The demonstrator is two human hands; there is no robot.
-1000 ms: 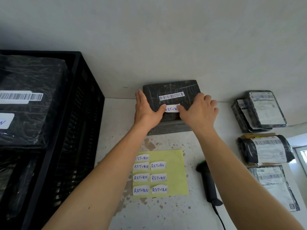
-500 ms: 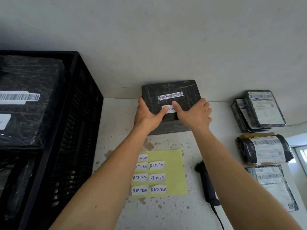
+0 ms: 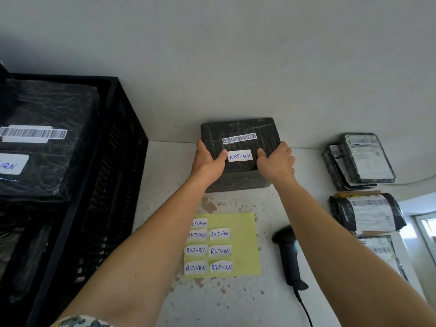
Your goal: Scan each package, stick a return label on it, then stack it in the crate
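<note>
A black wrapped box package (image 3: 238,128) stands on the white table (image 3: 169,161) against the wall. It carries a barcode strip (image 3: 239,138) and a white RETURN label (image 3: 240,156) on top. My left hand (image 3: 207,159) grips its left side with the thumb on top beside the label. My right hand (image 3: 276,161) grips its right side, thumb on top at the label's other end. The black crate (image 3: 122,147) at the left holds a wrapped package (image 3: 47,119) with a barcode and a RETURN label.
A yellow sheet (image 3: 243,232) with several RETURN labels lies near the front. A black handheld scanner (image 3: 289,253) with its cable lies to the sheet's right. Several more packages (image 3: 363,159) are lined up along the table's right side.
My thumbs have slid off the RETURN label to either end of it, so the whole label now shows flat on the package. Both hands now grip the package's sides.
</note>
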